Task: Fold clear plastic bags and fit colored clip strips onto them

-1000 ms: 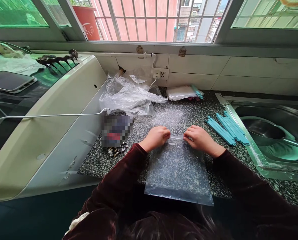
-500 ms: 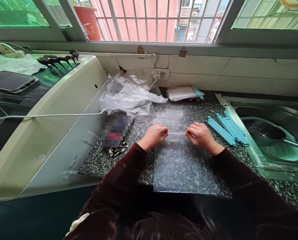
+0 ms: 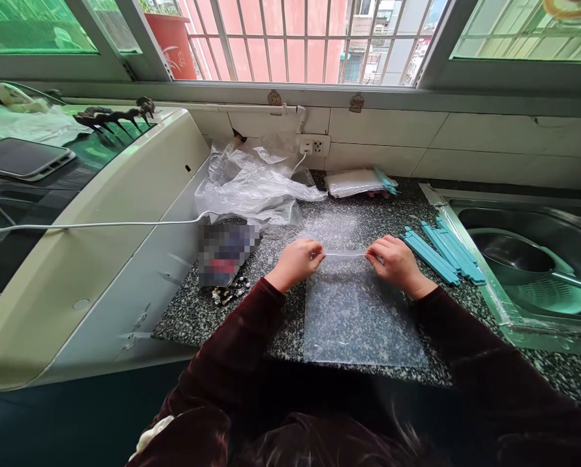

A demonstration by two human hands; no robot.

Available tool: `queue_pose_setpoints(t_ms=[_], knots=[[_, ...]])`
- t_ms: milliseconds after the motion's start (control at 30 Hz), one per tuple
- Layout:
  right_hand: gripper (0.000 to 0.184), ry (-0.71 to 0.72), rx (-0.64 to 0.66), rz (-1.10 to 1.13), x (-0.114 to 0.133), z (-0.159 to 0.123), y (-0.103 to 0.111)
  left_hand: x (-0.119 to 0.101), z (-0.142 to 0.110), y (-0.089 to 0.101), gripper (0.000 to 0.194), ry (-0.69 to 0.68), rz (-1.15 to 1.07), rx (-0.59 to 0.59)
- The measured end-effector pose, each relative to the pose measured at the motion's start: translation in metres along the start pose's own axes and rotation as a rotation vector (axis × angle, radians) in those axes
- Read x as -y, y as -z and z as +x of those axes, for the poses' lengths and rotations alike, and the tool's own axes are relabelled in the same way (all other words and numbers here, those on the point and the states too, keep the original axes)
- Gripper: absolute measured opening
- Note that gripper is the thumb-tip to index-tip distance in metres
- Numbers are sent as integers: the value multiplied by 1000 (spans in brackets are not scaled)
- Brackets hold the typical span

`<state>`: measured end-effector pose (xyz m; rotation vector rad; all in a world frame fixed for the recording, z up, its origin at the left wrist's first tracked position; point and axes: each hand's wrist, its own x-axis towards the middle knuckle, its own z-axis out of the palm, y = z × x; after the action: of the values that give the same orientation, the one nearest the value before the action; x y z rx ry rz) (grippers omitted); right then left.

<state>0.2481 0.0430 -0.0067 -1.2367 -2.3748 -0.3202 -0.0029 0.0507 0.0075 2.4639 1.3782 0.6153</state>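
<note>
A clear plastic zip bag (image 3: 358, 311) lies flat on the speckled granite counter (image 3: 183, 318) in front of me. My left hand (image 3: 296, 261) pinches the left end of the bag's top strip, fingers closed. At the right end of the same strip, my right hand (image 3: 393, 262) pinches it too. The strip stretches straight between both hands. Several teal sealing sticks (image 3: 441, 250) lie just right of my right hand.
Crumpled clear plastic (image 3: 256, 181) sits at the back by a wall socket (image 3: 314, 144). A stack of bags (image 3: 358, 181) lies at the back. A blurred packet (image 3: 226, 251) and small beads (image 3: 229, 292) lie left. A sink (image 3: 524, 259) with a bowl is right; a white appliance (image 3: 100, 240) is left.
Both hands have slid the bag a little farther from me and to the right; its near edge has come back onto the counter. The pinch on the strip is unchanged.
</note>
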Motion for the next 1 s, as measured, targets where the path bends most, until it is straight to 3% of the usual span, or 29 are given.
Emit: queue_pose_setpoints(t_ms=[333, 600, 1000], knots=[[18, 22, 71, 49, 1, -1, 3, 4, 1, -3, 14, -10, -28, -32], [13, 8, 112, 295, 8, 0, 3, 1, 0, -5, 13, -54, -33, -6], [18, 28, 133, 236, 9, 0, 1, 0, 0, -4, 11, -48, -35, 6]])
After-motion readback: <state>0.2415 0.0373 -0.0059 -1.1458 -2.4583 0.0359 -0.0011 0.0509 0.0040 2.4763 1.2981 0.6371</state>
